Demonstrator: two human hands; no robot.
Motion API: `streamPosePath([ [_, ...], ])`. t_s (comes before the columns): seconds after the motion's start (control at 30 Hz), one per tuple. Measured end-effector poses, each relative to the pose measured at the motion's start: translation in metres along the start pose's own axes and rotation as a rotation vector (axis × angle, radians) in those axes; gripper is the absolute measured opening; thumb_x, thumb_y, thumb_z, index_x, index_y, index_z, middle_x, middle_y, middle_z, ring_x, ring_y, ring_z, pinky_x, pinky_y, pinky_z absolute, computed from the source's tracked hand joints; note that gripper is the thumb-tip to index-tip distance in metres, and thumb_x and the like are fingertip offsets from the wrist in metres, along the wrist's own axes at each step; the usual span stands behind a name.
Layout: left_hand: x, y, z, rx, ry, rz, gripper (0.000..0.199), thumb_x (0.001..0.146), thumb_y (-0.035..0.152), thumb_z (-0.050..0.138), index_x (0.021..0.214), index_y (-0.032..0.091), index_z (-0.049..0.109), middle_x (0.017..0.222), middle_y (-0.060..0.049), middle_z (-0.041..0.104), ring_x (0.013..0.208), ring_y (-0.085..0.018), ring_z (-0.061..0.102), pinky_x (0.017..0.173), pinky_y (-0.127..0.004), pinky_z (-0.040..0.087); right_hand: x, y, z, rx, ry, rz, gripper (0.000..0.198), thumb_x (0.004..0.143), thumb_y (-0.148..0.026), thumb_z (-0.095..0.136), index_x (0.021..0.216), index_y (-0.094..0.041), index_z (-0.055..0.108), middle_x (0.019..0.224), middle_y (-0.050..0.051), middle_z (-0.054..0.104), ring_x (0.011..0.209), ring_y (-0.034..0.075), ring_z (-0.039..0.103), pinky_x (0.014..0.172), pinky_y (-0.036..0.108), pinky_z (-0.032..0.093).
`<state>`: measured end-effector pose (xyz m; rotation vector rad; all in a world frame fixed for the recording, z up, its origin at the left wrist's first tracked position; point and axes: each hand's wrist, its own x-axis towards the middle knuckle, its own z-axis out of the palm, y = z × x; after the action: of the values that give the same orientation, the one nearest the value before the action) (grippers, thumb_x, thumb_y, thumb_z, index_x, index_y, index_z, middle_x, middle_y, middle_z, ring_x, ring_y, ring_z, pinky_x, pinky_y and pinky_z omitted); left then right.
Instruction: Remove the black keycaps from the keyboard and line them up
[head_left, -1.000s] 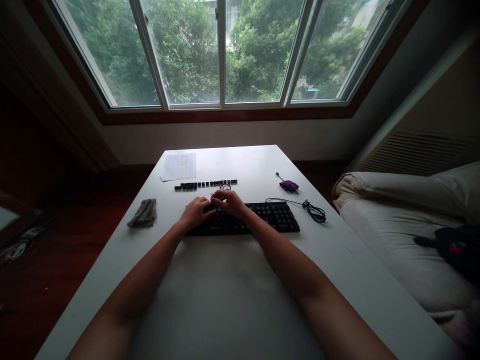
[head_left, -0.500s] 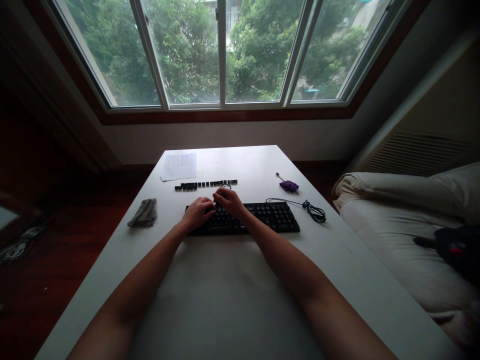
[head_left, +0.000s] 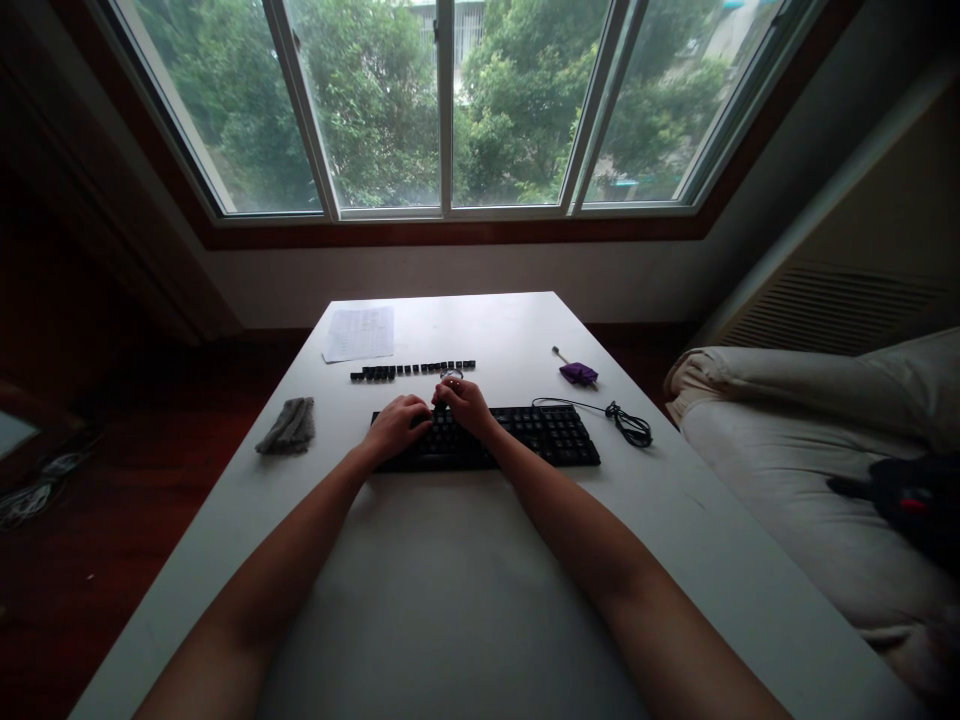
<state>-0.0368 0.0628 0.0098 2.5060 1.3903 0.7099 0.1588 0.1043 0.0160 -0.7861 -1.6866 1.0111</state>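
A black keyboard (head_left: 536, 432) lies across the white table, its left part under both hands. My left hand (head_left: 396, 425) rests on the keyboard's left end, palm down, thumb apart from the slightly bent fingers. Just right of it, my right hand (head_left: 463, 402) hovers over the keyboard's upper edge with fingertips pinched together; what is between them is too small to make out. A thin wire loop (head_left: 452, 374) shows right behind that hand, and I cannot tell whether it is held. Beyond the hands, several loose black keycaps (head_left: 373, 374) stand in a row.
A grey cloth (head_left: 288, 426) lies at the left, and a printed paper sheet (head_left: 360, 332) at the far left. On the right are a purple object (head_left: 578, 373) with a thin brush-like stick (head_left: 559, 354) and a coiled cable (head_left: 630, 425). A pale couch (head_left: 757, 430) borders the table.
My right hand has shifted slightly to the right, and its fingertips have drawn away a little from the left hand. My left hand stays put on the keyboard.
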Motion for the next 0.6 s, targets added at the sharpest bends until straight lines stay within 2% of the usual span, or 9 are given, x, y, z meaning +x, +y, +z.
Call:
streamPosePath([
  [0.17, 0.0, 0.001, 0.0, -0.003, -0.002, -0.009, 0.019, 0.089, 0.034, 0.059, 0.103, 0.025, 0.069, 0.111, -0.006, 0.066, 0.105, -0.024, 0.058, 0.095, -0.04, 0.048, 0.001, 0.001, -0.002, 0.037, 0.001, -0.005, 0.032, 0.09, -0.041, 0.054, 0.071, -0.017, 0.065, 0.07, 0.003, 0.067, 0.066, 0.015, 0.059, 0.07, 0.029, 0.048],
  [0.6, -0.001, 0.002, -0.001, -0.012, 0.01, -0.012, 0.019, 0.09, 0.036, 0.059, 0.101, 0.025, 0.07, 0.11, -0.005, 0.065, 0.105, -0.022, 0.058, 0.096, -0.039, 0.048, 0.002, 0.012, -0.004, -0.038, 0.081, 0.032, 0.034, 0.091, -0.043, 0.05, 0.071, -0.018, 0.063, 0.071, 0.003, 0.066, 0.068, 0.015, 0.062, 0.073, 0.029, 0.051],
])
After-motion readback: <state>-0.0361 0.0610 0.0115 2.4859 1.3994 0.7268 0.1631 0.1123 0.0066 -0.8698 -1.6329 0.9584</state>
